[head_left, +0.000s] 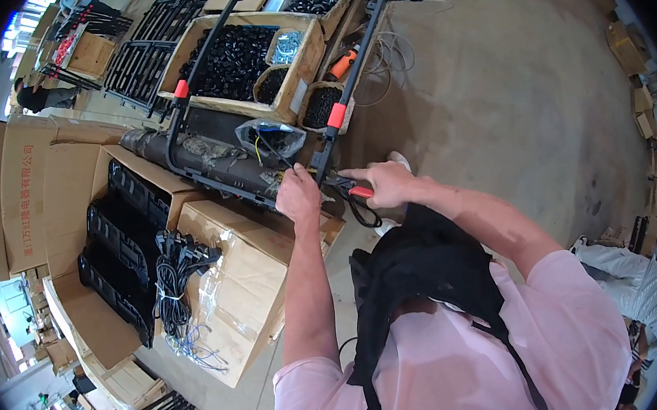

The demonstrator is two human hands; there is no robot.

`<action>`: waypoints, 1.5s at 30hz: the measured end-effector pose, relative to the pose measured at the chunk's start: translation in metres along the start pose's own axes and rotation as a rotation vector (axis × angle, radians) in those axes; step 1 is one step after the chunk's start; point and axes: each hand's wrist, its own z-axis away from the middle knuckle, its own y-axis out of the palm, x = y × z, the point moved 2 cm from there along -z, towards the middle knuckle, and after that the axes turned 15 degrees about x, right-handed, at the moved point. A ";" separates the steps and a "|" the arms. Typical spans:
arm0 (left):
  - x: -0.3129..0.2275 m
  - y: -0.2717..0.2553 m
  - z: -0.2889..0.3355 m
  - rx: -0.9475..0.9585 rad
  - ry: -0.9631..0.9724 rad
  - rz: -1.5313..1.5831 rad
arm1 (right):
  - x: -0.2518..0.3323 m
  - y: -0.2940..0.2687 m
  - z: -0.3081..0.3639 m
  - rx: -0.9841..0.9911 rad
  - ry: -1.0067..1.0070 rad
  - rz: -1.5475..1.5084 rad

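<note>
A black tubular frame with red sleeves on its two side tubes lies tilted across the bench in front of me. My left hand is closed at its near corner, pinching a thin black strip that sticks up past the fingers. My right hand is wrapped round red-handled pliers, index finger stretched toward the frame; the pliers' jaws point at the tube beside my left hand. A dark cable loop hangs below the pliers. Beyond my left hand sits a clear plastic bag of small dark parts.
Wooden boxes of black parts stand at the back, with an orange power tool beside them. To the left, an opened carton contains black panels; a cable bundle lies on its flap. Another person is at the right edge.
</note>
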 end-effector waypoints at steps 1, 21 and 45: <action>-0.001 -0.001 -0.001 0.007 -0.010 0.016 | -0.020 0.002 -0.011 0.131 -0.122 -0.272; -0.004 0.000 -0.007 -0.015 -0.109 0.069 | -0.076 -0.028 -0.025 0.401 0.137 -0.108; -0.020 -0.035 -0.003 -0.147 -0.214 0.333 | -0.167 0.104 -0.288 0.671 0.265 -1.024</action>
